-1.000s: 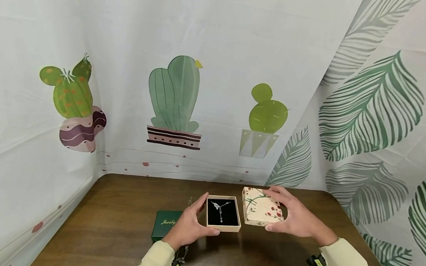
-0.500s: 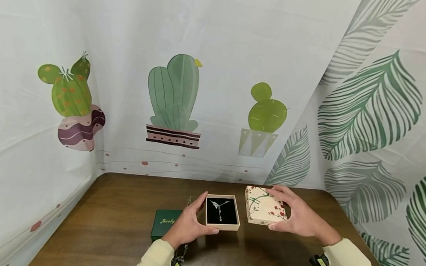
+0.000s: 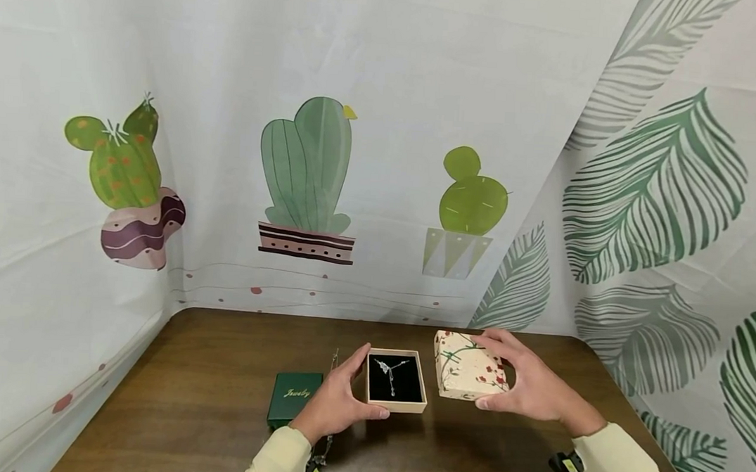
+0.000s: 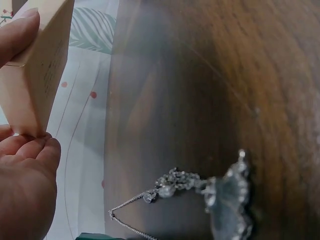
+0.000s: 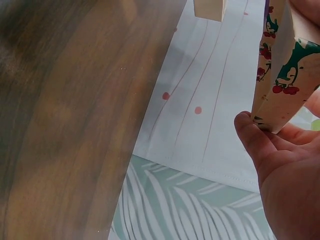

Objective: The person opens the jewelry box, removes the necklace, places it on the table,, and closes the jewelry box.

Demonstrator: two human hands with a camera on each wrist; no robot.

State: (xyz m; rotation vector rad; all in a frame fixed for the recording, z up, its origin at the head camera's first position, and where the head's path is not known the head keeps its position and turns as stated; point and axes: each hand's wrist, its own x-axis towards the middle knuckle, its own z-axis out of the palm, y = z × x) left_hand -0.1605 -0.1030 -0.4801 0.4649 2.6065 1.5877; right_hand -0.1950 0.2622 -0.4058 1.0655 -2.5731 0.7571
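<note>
In the head view my left hand point(image 3: 339, 400) grips a small cream jewelry box base point(image 3: 396, 407) by its left side, thumb along the front. A silver necklace point(image 3: 392, 381) with a drop pendant lies on the black pad inside, facing up. To the right, my right hand point(image 3: 530, 383) holds the matching box lid point(image 3: 467, 374), cream with red flowers and green stems, between thumb and fingers. A narrow gap separates lid and base. Both wrist views show the base point(image 4: 35, 85) and the lid point(image 5: 280, 75) raised above the table.
A dark green box point(image 3: 288, 401) with gold "Jewelry" lettering stands on the brown wooden table point(image 3: 220, 370), partly behind my left hand. Beside it lies another silver necklace point(image 4: 175, 182) with clear stones, below my left wrist. A white printed cloth point(image 3: 386, 194) hangs behind the table.
The lid in my right hand has shifted slightly to the right, widening the gap from the base. My left hand keeps its hold on the base, almost in place.
</note>
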